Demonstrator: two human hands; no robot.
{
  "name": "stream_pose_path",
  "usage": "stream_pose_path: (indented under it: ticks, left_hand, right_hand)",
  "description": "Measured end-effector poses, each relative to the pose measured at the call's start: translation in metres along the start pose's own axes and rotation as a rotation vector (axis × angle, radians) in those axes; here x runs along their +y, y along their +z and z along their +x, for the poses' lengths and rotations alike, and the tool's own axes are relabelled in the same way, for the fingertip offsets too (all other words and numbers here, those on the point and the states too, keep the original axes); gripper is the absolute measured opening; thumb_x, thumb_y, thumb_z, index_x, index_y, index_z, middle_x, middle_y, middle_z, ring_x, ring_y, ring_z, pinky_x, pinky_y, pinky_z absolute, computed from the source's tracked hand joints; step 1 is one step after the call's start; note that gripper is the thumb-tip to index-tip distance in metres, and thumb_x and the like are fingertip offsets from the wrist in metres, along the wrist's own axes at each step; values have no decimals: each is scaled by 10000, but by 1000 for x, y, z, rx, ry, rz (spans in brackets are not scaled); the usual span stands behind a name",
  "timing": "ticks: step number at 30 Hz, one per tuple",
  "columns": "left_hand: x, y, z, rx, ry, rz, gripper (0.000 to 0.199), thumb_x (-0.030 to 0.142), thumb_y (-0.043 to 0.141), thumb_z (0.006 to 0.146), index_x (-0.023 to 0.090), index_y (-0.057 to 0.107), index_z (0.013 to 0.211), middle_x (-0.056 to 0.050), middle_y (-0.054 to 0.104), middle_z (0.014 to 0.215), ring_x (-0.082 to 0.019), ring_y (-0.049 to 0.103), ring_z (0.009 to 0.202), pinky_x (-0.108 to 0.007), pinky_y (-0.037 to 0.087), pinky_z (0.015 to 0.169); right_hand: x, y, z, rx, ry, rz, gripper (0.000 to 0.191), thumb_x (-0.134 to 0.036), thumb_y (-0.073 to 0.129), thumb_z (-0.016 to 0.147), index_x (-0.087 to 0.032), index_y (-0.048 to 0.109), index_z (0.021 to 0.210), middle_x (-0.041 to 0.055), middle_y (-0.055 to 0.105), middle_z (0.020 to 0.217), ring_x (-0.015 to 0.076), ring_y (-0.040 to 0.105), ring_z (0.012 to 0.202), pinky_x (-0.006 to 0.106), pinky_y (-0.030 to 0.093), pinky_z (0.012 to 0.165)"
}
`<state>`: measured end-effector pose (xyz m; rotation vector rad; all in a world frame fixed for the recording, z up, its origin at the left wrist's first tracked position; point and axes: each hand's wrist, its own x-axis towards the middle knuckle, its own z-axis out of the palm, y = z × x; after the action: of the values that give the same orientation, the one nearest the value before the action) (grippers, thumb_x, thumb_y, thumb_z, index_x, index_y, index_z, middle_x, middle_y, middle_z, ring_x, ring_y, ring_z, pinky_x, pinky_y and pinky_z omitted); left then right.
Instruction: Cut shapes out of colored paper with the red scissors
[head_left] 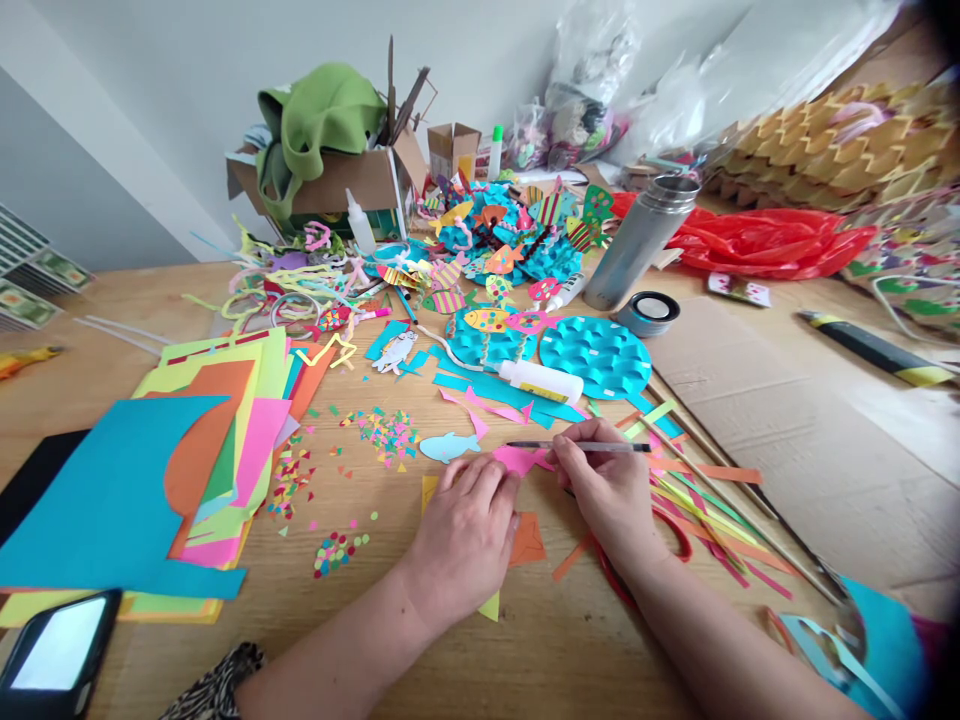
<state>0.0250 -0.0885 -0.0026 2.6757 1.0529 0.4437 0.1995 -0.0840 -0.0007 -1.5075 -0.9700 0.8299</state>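
My left hand rests on the table, fingers bent and close together, holding down a pink paper fish. In my right hand is a slim dark pen, gripped between thumb and fingers. The pen lies almost level, its tip pointing left above the pink paper. Red-handled scissors lie partly hidden under my right wrist. A light blue paper fish is just beyond my left hand. Beside that hand, an orange paper piece carries a drawn outline.
Coloured paper sheets and a phone lie left. Confetti is scattered mid-table. Behind are a glue bottle, blue scaled discs and a steel flask. Right are paper strips, cardboard and a cutter.
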Motion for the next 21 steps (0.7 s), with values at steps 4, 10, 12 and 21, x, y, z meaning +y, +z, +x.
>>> stream_pose_path:
  ticks: [4, 10, 12, 21]
  left_hand:
    - [0, 1, 0, 4, -1, -4, 340, 201, 491, 936, 116, 553, 1259, -114, 612, 1185, -262, 529, 1203, -451, 382, 1063]
    - [0, 0, 0, 12, -5, -10, 341, 193, 500, 928, 121, 557, 1257, -115, 618, 1181, -268, 543, 1194, -457, 396, 1054]
    - [0, 0, 1, 13, -5, -11, 343, 191, 504, 926, 122, 556, 1258, -116, 621, 1179, -269, 546, 1193, -459, 400, 1052]
    - [0, 1, 1, 25, 7, 4, 331, 193, 495, 931, 109, 567, 1243, -116, 628, 1166, -262, 557, 1173, -457, 409, 1048]
  right_hand:
    - [0, 1, 1, -54, -28, -40, 214, -358, 657, 787, -192, 567, 687, -2, 590, 546, 112, 480, 437, 232, 366, 427]
    - [2, 0, 2, -69, -34, -49, 216, -360, 650, 800, -191, 564, 697, -2, 591, 547, 112, 477, 431, 232, 366, 423]
    - [3, 0, 2, -69, -39, -53, 214, -355, 649, 802, -190, 567, 696, -2, 591, 549, 112, 480, 434, 231, 370, 425]
    - [3, 0, 0, 5, -3, 45, 216, -360, 674, 799, -191, 569, 716, 5, 618, 555, 108, 490, 425, 221, 371, 406]
